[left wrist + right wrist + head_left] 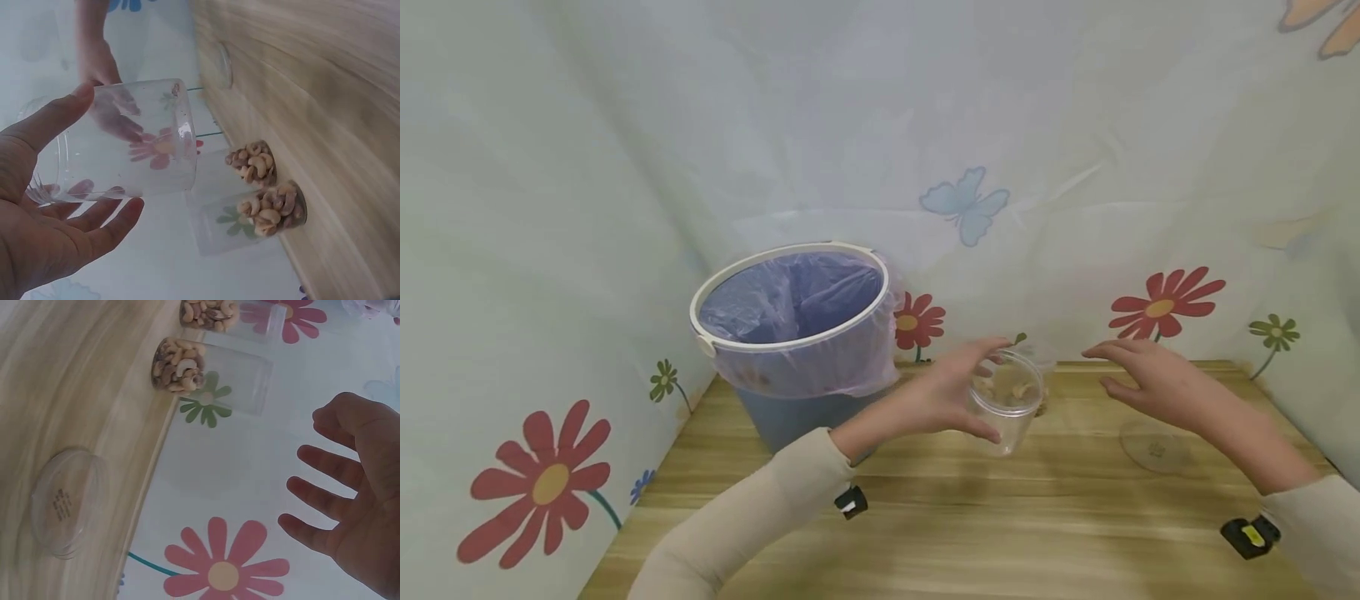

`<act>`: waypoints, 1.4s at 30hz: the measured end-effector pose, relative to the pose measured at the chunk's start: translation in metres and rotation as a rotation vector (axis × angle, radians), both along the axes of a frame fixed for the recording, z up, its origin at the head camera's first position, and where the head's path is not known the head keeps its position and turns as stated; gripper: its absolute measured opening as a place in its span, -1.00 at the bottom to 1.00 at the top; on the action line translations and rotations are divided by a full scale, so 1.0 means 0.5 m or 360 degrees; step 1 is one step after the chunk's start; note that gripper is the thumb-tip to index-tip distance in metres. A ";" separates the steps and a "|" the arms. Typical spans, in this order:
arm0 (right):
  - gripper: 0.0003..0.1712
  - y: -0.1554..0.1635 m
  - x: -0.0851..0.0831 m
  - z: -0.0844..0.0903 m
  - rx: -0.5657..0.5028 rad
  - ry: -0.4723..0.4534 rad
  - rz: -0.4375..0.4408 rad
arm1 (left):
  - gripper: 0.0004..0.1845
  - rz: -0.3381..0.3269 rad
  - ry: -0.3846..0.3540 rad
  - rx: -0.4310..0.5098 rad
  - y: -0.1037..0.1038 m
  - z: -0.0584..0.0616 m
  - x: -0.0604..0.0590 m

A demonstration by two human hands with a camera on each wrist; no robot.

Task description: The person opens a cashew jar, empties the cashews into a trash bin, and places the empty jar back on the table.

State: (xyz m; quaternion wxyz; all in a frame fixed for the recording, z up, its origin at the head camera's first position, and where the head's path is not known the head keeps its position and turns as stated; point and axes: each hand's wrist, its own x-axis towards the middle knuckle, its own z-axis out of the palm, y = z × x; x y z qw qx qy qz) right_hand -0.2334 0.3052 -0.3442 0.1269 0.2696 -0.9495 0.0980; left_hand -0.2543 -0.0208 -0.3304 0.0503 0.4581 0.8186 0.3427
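Cup (1006, 406) within left-hand fingers (981, 429)

Wooden table (1075, 533); floral butterfly-print curtain (625, 167) behind; lined blue bin (793, 333) at left.

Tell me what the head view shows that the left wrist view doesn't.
Only the head view shows the lined bin, both sleeved arms, the whole wooden table and the flowered backdrop behind it.

Only the left wrist view shows two clear cups with nuts standing by the backdrop, and the left hand's fingers curled under the empty cup.

Both show the left hand holding the empty clear cup tilted above the table, the right hand open nearby, and the clear lid lying flat on the table.
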 end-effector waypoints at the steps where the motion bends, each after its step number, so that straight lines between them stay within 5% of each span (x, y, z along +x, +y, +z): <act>1: -0.52 0.004 0.001 -0.005 -0.0001 0.0002 -0.0005 | 0.26 0.0011 -0.0003 0.0006 0.006 -0.006 -0.001; 17: -0.51 0.057 0.007 -0.084 -0.0007 0.0027 -0.0024 | 0.23 0.0092 0.0075 0.0060 0.102 -0.107 -0.016; 25: -0.44 0.090 0.012 -0.123 0.0001 -0.0112 -0.0064 | 0.21 0.0089 0.0046 0.0099 0.162 -0.157 -0.028; 32: -0.32 0.126 0.010 -0.168 0.0021 -0.0375 -0.0139 | 0.19 0.0146 0.0006 0.0174 0.218 -0.203 -0.034; 42: -0.07 0.176 0.000 -0.211 0.0016 -0.0462 -0.0198 | 0.17 0.0372 -0.0032 0.0169 0.276 -0.240 -0.055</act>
